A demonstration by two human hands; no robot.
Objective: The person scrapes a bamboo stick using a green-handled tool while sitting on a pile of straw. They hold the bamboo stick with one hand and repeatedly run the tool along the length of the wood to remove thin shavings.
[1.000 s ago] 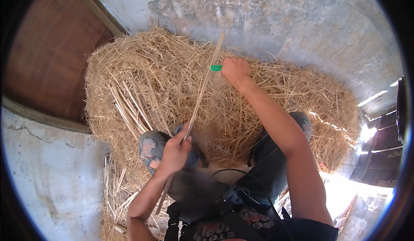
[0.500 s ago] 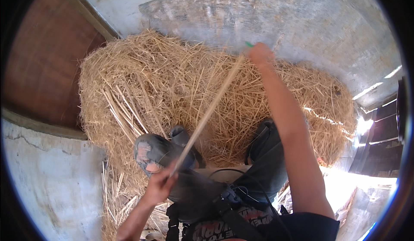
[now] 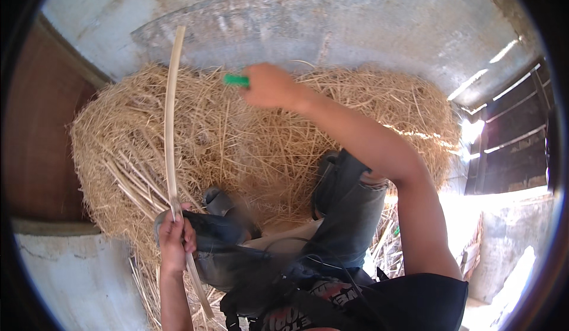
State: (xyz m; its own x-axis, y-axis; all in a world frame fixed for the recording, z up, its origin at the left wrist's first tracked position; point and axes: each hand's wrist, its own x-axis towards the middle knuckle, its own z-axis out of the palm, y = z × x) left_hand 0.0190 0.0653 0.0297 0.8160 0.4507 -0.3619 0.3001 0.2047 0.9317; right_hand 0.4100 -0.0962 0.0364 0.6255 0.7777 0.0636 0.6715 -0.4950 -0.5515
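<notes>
A long, pale, flat bamboo strip (image 3: 170, 123) stands nearly upright in the picture. My left hand (image 3: 175, 239) grips it well below its middle, beside my knee, and its lower end sticks out past my wrist. To the right of the strip's upper part, my right hand (image 3: 269, 87) is closed in a fist over the straw, apart from the strip. A short green handle-like piece (image 3: 236, 80) pokes out of this fist on the left. The rest of that object is hidden in my fingers, so its kind cannot be told.
Loose shavings and straw (image 3: 278, 129) are heaped against the grey wall (image 3: 284, 40). Several split strips (image 3: 133, 186) lie on the heap's left side. A brown panel (image 3: 44, 129) stands at left, dark slatted boards (image 3: 512, 147) at right. A thin black cable (image 3: 296, 239) crosses my lap.
The strip has swung from a rightward slant to nearly upright. My right hand has moved left and away from the strip's far end. The whole view has shifted a little.
</notes>
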